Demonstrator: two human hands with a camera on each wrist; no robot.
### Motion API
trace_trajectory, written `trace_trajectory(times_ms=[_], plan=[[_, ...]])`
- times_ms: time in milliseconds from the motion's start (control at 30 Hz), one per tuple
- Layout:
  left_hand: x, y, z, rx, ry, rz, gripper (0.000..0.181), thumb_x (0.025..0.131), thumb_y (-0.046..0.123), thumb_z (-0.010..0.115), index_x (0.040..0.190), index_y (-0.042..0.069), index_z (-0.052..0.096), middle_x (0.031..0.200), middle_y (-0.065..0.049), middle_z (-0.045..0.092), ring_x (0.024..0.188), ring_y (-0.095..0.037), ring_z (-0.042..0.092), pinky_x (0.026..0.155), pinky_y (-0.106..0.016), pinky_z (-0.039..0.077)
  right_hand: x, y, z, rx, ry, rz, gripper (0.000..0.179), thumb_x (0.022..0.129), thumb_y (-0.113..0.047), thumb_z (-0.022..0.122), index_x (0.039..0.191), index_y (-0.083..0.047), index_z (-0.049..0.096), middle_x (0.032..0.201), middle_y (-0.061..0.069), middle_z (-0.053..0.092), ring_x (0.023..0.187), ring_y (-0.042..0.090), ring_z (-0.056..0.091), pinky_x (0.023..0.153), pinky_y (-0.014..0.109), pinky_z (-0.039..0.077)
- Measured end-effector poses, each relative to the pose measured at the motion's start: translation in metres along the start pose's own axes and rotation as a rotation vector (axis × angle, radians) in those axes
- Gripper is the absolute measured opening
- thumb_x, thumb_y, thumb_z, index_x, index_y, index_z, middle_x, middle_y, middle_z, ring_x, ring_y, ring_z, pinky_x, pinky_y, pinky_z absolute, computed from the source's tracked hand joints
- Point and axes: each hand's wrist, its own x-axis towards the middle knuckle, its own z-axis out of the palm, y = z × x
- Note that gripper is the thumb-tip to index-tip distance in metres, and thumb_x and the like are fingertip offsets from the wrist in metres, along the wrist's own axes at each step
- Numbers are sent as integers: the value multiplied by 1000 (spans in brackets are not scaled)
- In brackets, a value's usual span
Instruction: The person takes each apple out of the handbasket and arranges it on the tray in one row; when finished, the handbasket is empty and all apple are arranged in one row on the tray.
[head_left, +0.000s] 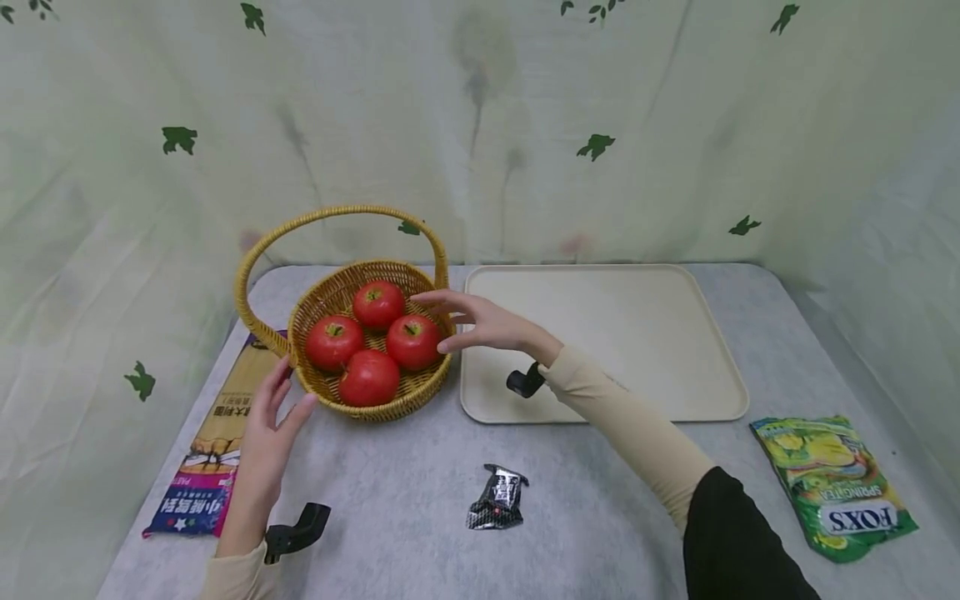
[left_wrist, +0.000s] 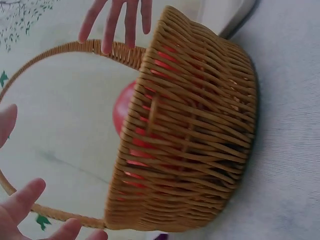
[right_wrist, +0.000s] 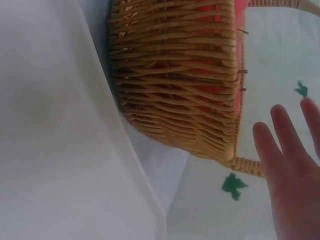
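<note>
1. Your wicker basket (head_left: 408,400) sits left of centre in the frame, upright, with four red apples (head_left: 371,379) inside.
2. Your left hand (head_left: 270,421) is at the lower left of the basket, just outside its rim; its fingers are spread apart, clasping nothing.
3. Your right hand (head_left: 483,321) comes in from the lower right, its fingers extended and apart, grasping nothing. In the head view they overlap the right rim; you cannot tell contact there, though the right wrist view shows a gap.
4. The key relation: the basket lies between your hands, up and right from the left, left from the right. Its bowl is nearly round, so the arched handle (head_left: 345,212) gives the long line, running left to right, slightly higher at its right foot. Your left hand is nearer the left foot, your right hand the right.
</note>
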Motion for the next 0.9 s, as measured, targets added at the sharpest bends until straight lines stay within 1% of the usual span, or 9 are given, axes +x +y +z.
trace_trajectory(times_ms=[33,100,167,300,433,533,667,800,900], plan=[[1,-3,-1,-12,-6,-19,66,99,22,54,154,25,18,159,0,9,144,-27,9,111,-33,27,2,1,0,-5,-7,0,67,86,-12,68,145,-8,38,145,1,41,129,30,39,107,54,30],[3,-8,-2,-37,-26,-60,67,98,23,55,154,26,17,159,0,5,144,-30,10,112,-46,24,7,3,1,-8,-26,1,66,86,-12,68,145,-7,39,145,4,40,130,30,38,107,55,29],[8,-14,-2,-73,-64,-98,70,98,23,55,154,28,14,160,1,0,144,-32,9,109,-59,20,12,4,0,-28,-49,16,65,85,-9,67,144,-7,40,146,5,40,131,25,37,107,55,29],[16,-26,-3,-172,-141,-166,74,98,21,55,154,34,9,159,5,-9,144,-35,2,111,-57,17,26,5,0,-59,-132,60,63,85,-4,66,143,-9,42,147,4,37,134,17,31,109,51,28],[21,-34,0,-232,-174,-185,77,97,19,57,153,37,6,158,6,-15,144,-34,-1,113,-55,14,41,5,1,-92,-232,110,62,84,-1,65,142,-10,45,148,1,35,135,12,26,109,42,31],[24,-37,1,-258,-181,-185,79,97,17,58,153,38,7,158,4,-17,144,-34,-3,113,-53,13,53,4,4,-132,-299,150,59,83,0,65,140,-9,48,149,4,33,135,13,25,106,34,34],[25,-39,1,-299,-181,-190,79,96,13,58,153,39,8,157,1,-21,143,-35,-4,113,-52,14,64,3,8,-198,-358,212,57,83,2,63,137,-8,51,151,8,29,137,17,22,102,28,36],[25,-38,2,-336,-178,-202,78,97,11,57,152,39,9,156,-1,-23,143,-35,-5,113,-50,14,70,3,12,-242,-383,290,55,83,2,62,136,-8,52,150,8,28,136,20,22,96,26,40],[25,-38,2,-352,-176,-210,78,97,11,56,152,40,9,156,0,-22,143,-35,-5,114,-50,15,73,5,15,-280,-389,338,53,82,1,64,133,-11,55,148,6,28,135,20,22,94,25,40]])
